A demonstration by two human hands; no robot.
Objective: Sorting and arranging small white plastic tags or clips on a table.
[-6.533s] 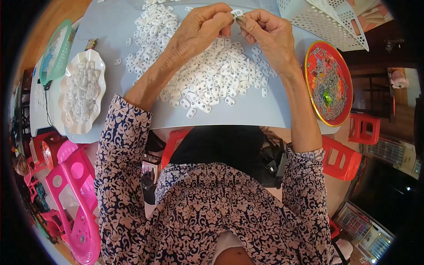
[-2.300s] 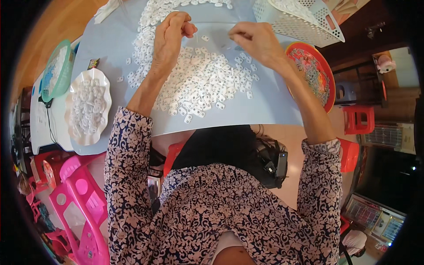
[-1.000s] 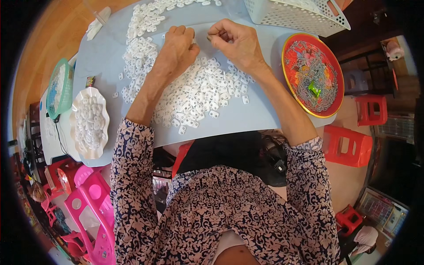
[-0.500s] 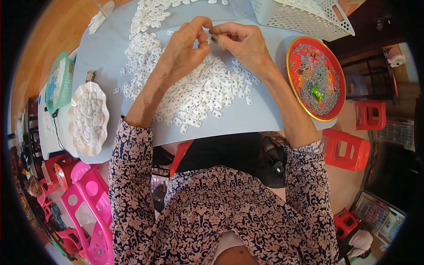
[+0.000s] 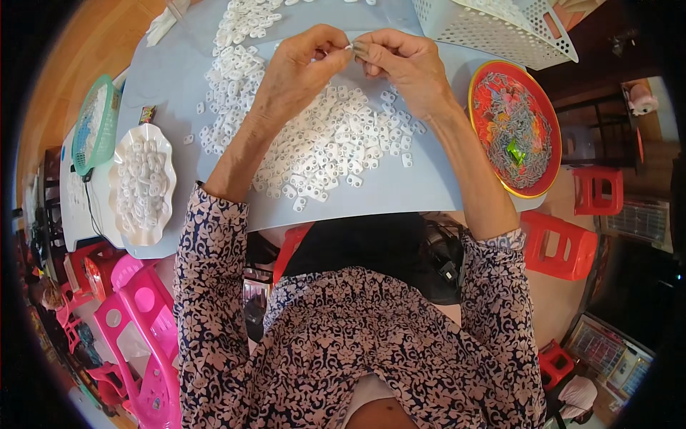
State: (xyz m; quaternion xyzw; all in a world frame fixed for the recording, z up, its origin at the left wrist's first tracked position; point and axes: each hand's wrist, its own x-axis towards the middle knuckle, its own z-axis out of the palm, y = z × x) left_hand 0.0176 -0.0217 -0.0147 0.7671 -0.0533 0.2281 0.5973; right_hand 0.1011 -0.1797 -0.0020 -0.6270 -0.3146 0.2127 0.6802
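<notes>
Above the far part of a big heap of small white plastic pieces with holes (image 5: 336, 143), both hands meet fingertip to fingertip. My left hand (image 5: 300, 71) is closed in a pinch on a tiny white piece (image 5: 349, 47). The thumb and forefinger of my right hand (image 5: 407, 68) are pressed together at the same spot, the thumb nail dark. Fingers cover most of the piece, so whether the right hand also has a screw cannot be made out. To the right, a red dish with a gold rim (image 5: 471, 100) holds many grey screws (image 5: 525, 132).
A scalloped white dish (image 5: 169, 182) of assembled-looking white pieces stands at left, beside a green basket (image 5: 108, 139) and a small wrapped sweet (image 5: 147, 114). A perforated white basket (image 5: 486, 46) is at the far right. Pink chair (image 5: 146, 322) and red stools (image 5: 561, 247) surround the table.
My hands have come together, fingertips now touching around the small white piece. The right hand has shifted slightly up, and its fingers have closed inward toward the left.
</notes>
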